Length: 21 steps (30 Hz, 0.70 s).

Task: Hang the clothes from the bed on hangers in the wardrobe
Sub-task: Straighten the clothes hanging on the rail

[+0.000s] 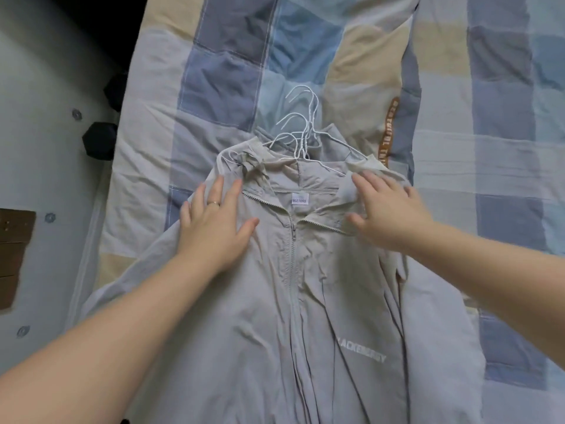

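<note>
A light grey zip jacket lies spread face up on the bed, its collar pointing away from me. Several white wire hangers lie in a bunch just beyond the collar, their lower parts partly under the hood fabric. My left hand, with a ring on one finger, rests flat with straight fingers on the jacket's left shoulder. My right hand lies on the right side of the collar, fingers stretched out over the fabric. The wardrobe is out of sight.
The bed has a patchwork cover in blue, grey and beige squares. To the left runs a pale floor with a dark object beside the bed edge and a brown wooden piece at the far left.
</note>
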Tool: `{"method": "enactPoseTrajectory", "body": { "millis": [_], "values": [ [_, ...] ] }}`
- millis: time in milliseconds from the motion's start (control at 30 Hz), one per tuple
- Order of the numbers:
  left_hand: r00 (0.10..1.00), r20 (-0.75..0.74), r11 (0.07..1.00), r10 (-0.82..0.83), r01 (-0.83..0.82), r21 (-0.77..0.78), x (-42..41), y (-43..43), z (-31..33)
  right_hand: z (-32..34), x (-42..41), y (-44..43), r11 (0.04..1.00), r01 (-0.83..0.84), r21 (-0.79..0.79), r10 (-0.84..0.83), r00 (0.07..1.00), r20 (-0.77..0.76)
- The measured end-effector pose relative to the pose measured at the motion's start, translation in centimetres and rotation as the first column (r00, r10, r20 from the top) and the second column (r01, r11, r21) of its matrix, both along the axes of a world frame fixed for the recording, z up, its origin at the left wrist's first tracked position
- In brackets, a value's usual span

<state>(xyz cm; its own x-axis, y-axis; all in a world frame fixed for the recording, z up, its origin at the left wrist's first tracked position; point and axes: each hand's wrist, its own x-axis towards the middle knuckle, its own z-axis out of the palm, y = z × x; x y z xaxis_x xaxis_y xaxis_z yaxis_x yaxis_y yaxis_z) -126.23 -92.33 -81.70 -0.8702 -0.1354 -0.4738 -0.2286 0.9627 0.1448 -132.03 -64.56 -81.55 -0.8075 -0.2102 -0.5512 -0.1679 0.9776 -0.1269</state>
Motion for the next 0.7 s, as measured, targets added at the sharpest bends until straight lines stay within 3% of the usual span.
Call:
{"method": "enactPoseTrajectory", "body": {
  "millis": [167,333,467,700],
  "values": [
    [0.998,-0.058,0.999,0.024,-0.022,0.030,-4.2,-0.8,-3.0,-3.9,-3.4,-0.9,0.999,0.043,-0.013,-0.042,0.997,0.070],
    [0.982,-0.148,0.990,0.114,-0.101,0.097,-5.5,-1.2,-3.7,-4.7,-4.2,-1.2,0.997,0.078,-0.024,-0.078,0.997,-0.009],
    [0.958,-0.250,0.964,0.138,-0.072,0.256,-4.6,-1.9,-2.8,-3.5,-4.0,-0.6,0.991,0.112,-0.069,-0.113,0.993,-0.018],
    [0.955,-0.254,0.964,0.153,-0.088,0.250,-0.9,-1.8,1.9,1.8,-2.9,1.6,0.994,0.045,-0.100,-0.039,0.997,0.062]
  ]
}}
